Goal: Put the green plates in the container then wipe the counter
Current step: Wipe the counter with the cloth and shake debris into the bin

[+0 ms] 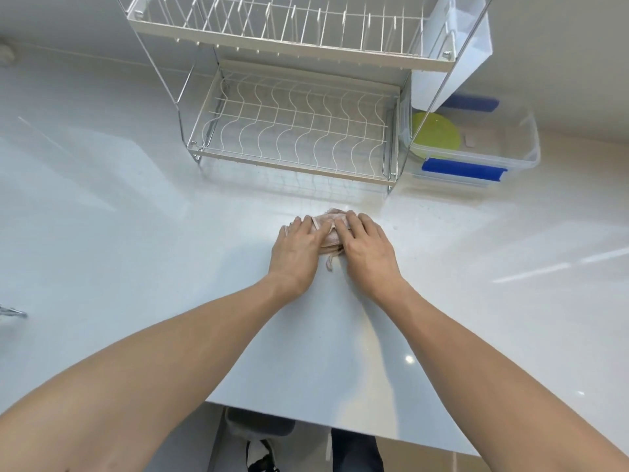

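Most of the pink cloth [327, 229] is hidden under both hands on the counter [136, 233]. Left hand [296, 251] and right hand [365, 247] lie flat, fingers straight, pressing it. Green plates [437, 134], half-hidden behind the rack [292, 131], sit in the container [510, 155].

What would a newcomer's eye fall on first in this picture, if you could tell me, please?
Most likely the left hand and right hand, side by side, pressing a pinkish cloth flat on the white counter. Next, the green plates in the clear container, right of the empty dish rack.
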